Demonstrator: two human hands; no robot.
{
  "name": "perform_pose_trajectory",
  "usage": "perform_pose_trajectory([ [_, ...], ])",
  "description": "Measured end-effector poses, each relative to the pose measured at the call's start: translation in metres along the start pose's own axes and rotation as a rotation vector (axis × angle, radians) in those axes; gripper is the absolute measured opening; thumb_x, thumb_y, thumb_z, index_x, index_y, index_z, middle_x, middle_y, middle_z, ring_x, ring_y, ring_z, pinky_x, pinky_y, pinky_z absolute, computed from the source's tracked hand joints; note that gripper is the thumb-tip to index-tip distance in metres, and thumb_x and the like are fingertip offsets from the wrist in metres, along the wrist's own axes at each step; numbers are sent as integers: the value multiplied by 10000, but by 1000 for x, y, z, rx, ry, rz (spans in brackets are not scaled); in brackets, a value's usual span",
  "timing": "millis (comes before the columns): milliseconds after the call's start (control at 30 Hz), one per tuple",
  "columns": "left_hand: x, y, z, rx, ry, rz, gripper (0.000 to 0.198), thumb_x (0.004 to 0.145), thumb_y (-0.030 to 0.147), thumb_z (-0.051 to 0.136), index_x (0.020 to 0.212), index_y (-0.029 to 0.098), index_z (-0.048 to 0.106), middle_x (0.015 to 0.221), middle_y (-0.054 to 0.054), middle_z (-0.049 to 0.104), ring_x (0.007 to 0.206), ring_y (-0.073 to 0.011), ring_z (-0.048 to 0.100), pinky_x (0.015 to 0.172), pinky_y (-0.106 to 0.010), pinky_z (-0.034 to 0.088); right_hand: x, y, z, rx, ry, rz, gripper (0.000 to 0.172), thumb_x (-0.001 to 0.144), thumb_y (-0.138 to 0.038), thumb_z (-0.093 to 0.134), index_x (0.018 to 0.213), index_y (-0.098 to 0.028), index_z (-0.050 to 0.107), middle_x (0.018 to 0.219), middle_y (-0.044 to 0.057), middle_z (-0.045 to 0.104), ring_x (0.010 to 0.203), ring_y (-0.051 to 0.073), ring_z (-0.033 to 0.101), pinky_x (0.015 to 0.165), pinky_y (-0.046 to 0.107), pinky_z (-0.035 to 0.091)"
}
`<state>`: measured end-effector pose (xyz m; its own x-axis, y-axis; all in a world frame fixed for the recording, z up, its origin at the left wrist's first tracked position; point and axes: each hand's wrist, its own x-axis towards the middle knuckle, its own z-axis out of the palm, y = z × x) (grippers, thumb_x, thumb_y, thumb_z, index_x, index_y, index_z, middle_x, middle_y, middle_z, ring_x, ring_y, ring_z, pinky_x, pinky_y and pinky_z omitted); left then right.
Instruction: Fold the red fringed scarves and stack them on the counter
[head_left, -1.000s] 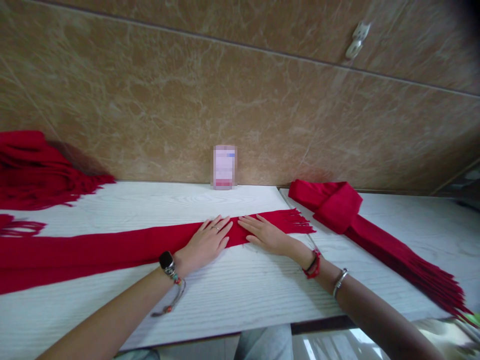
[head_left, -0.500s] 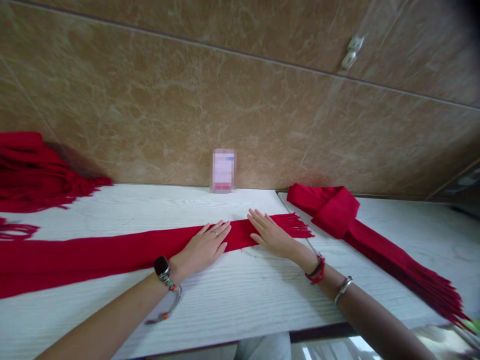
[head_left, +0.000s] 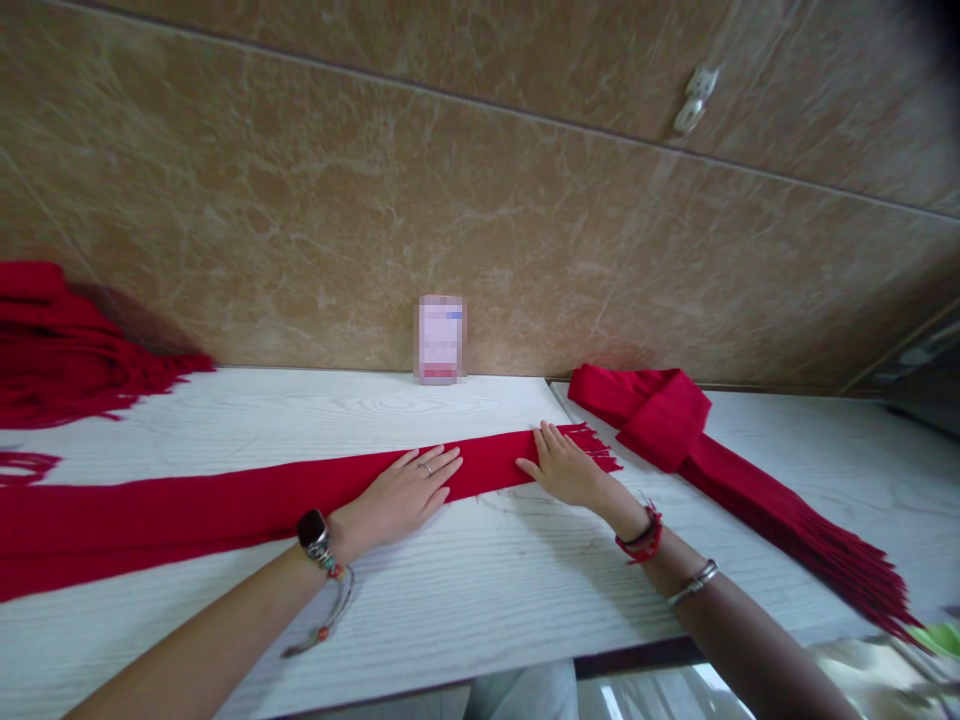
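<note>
We rest L hand [head_left: 397, 497] flat, palm down, on the red scarf [head_left: 225, 500] & R hand [head_left: 568, 472] likewise nr its fringe [head_left: 606, 458]; both extended, gripping nothing. Scarf runs lengthwise on white tabletop [head_left: 465, 590]; red bundle [head_left: 52, 360] at rear L, folded scarf [head_left: 664, 420] nr fringe, R.

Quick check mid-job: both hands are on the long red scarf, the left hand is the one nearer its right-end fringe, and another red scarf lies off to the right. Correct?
Not quite: the head view shows the right hand nearer the right-end fringe, not the left hand. Both are on the long red scarf, and another red scarf lies to the right.
</note>
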<state>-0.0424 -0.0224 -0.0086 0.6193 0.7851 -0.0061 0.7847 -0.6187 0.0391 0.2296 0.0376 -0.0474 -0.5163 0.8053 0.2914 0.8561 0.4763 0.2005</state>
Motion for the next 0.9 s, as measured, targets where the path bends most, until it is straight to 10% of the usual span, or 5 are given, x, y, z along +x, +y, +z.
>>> perform_pose_trajectory([
  [100, 0, 0, 0, -4, 21, 3, 442, 941, 296, 265, 1364, 186, 328, 1445, -36, 294, 1331, -170, 246, 1063, -354, 203, 7, -6, -9, 17, 15, 90, 641, 910, -438, 330, 1233, 105, 437, 1318, 332, 376, 1281, 371, 295, 1008, 496, 328],
  [333, 1, -3, 7, 5, 56, 16, 441, 940, 291, 282, 1366, 188, 328, 1442, -43, 300, 1327, -180, 257, 1060, -367, 215, 11, -35, -26, 245, -69, -355, 548, 938, -414, 259, 1362, -73, 329, 1406, 180, 340, 1309, 244, 286, 1027, 441, 330],
  [733, 1, -4, 6, 41, 155, 85, 399, 930, 248, 334, 1311, 169, 421, 1389, -56, 398, 1278, -190, 353, 1037, -371, 280, 1, 26, -2, 83, 36, 72, 576, 919, -432, 283, 1294, -16, 414, 1311, 283, 424, 1266, 377, 325, 963, 595, 324],
  [900, 2, 3, 6, 27, 199, 130, 349, 938, 251, 342, 1235, 183, 514, 1327, -54, 483, 1230, -172, 417, 1036, -335, 285, 12, -11, -28, 318, -4, -218, 554, 938, -411, 244, 1396, -99, 261, 1454, 169, 242, 1349, 242, 158, 1051, 470, 275],
])
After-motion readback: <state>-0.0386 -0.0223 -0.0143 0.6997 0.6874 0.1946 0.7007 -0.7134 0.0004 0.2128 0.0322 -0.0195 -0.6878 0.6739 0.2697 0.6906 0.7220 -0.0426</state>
